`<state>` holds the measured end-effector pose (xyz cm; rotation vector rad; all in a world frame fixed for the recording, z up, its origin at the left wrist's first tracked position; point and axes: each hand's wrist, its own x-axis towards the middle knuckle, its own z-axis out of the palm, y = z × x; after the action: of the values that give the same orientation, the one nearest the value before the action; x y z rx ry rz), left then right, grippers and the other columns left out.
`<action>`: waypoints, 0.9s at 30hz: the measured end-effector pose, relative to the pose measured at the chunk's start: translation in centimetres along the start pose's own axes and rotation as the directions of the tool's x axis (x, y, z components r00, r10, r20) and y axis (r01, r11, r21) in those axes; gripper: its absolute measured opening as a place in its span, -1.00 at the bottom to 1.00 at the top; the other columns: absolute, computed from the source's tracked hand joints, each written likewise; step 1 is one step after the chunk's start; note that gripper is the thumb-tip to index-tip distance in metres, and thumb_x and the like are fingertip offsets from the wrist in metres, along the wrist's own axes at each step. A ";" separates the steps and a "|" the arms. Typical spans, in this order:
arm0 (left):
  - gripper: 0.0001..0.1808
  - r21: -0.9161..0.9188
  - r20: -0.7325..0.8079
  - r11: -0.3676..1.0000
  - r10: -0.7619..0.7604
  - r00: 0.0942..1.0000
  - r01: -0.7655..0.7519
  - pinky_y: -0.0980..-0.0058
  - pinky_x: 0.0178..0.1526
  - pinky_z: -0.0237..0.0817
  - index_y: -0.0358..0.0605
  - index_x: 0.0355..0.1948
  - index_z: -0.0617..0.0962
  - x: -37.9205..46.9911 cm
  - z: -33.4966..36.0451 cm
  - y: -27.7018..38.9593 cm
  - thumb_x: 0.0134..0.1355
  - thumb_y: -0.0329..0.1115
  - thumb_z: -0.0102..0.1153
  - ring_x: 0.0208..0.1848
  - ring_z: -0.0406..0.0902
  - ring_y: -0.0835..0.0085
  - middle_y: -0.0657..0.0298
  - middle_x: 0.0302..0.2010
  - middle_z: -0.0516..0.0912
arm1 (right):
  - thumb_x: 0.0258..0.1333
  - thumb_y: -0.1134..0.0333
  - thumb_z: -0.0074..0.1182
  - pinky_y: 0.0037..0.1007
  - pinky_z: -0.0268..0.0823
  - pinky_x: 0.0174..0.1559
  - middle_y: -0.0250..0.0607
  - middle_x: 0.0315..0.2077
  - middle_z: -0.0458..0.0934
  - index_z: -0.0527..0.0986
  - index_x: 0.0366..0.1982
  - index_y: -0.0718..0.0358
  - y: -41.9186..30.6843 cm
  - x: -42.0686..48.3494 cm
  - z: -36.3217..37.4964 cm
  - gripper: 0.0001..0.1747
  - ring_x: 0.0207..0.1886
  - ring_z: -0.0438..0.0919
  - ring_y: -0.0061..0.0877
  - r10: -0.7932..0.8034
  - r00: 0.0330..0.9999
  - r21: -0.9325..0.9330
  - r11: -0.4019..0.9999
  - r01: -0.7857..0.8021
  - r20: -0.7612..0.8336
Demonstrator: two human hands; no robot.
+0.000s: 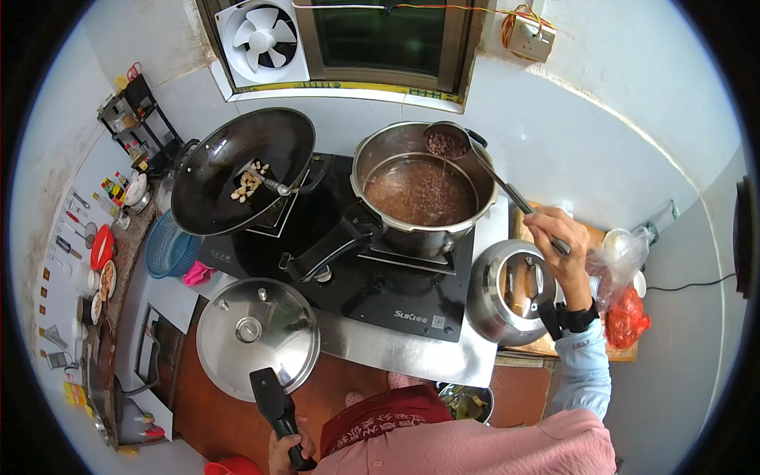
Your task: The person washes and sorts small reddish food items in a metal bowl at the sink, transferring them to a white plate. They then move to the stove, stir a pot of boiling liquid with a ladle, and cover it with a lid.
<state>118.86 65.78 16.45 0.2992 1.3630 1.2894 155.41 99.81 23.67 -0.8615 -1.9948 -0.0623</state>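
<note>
My right hand [559, 240] grips the long handle of a metal ladle [446, 144], whose bowl, full of small reddish beans, is held over the rim of an open pressure cooker [424, 193]. Liquid drips from the ladle into the brownish, bean-filled liquid below. My left hand [288, 451] holds the black handle of the steel pressure cooker lid [255, 344], which is held in front of the cooktop's lower left. On the left burner a dark wok [261, 136] sits tilted, with pale chopped pieces [246, 185] and a metal utensil [276, 186] inside.
A black cooktop [386, 303] carries wok and cooker. Right of it stands a steel pot [496, 297] with a glass lid, beside plastic bags [626, 317]. At left are a blue basket [172, 246], bottles [113, 191] and plates of food [107, 281]. A bowl of scraps [469, 404] sits below the counter.
</note>
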 end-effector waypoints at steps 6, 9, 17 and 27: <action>-0.55 0.002 0.019 1.000 0.017 1.000 -0.017 0.67 -0.49 0.14 -0.28 0.02 0.38 0.0 -0.9 -0.4 0.14 -0.28 0.06 -0.59 0.29 0.60 0.35 -0.58 0.39 | -0.14 0.59 0.16 -0.52 0.38 -0.43 -0.22 -0.46 0.58 0.58 -0.39 0.24 -0.9 -0.1 0.1 -0.82 -0.46 0.57 -0.46 0.000 1.000 -0.044 0.999 0.000 0.020; -0.54 0.000 0.034 1.000 0.014 0.999 -0.014 0.68 -0.51 0.13 -0.29 0.03 0.37 -0.2 -1.7 -0.9 0.13 -0.28 0.06 -0.59 0.29 0.60 0.34 -0.58 0.39 | -0.12 0.58 0.16 -0.52 0.38 -0.42 -0.21 -0.46 0.58 0.58 -0.38 0.24 -1.2 -0.3 0.3 -0.82 -0.47 0.57 -0.45 0.014 1.000 -0.059 0.998 -0.013 0.004; -0.54 -0.017 0.083 0.999 0.048 0.995 -0.047 0.68 -0.54 0.11 -0.28 0.03 0.38 -0.9 -3.8 -1.7 0.13 -0.28 0.07 -0.61 0.28 0.61 0.34 -0.59 0.39 | 0.15 0.43 0.04 -0.59 0.36 -0.41 -0.20 -0.48 0.63 0.53 -0.27 0.37 -1.8 -1.9 0.8 -0.84 -0.44 0.60 -0.56 0.473 0.865 0.333 0.853 -0.402 -0.166; -0.56 -0.025 0.126 0.994 0.106 0.986 -0.104 0.71 -0.54 0.06 -0.29 0.02 0.39 -2.9 -5.7 -0.3 0.16 -0.26 0.05 -0.61 0.25 0.64 0.36 -0.58 0.38 | 0.20 0.19 0.02 -0.70 0.20 -0.51 -0.14 -0.45 0.64 0.47 -0.15 0.33 -2.5 -3.7 -0.6 -0.66 -0.44 0.61 -0.64 0.822 0.544 0.726 0.475 -0.498 -0.166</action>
<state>115.19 60.53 16.10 0.4388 1.2401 1.3458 155.62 95.69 21.83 -1.0220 -0.9168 0.7401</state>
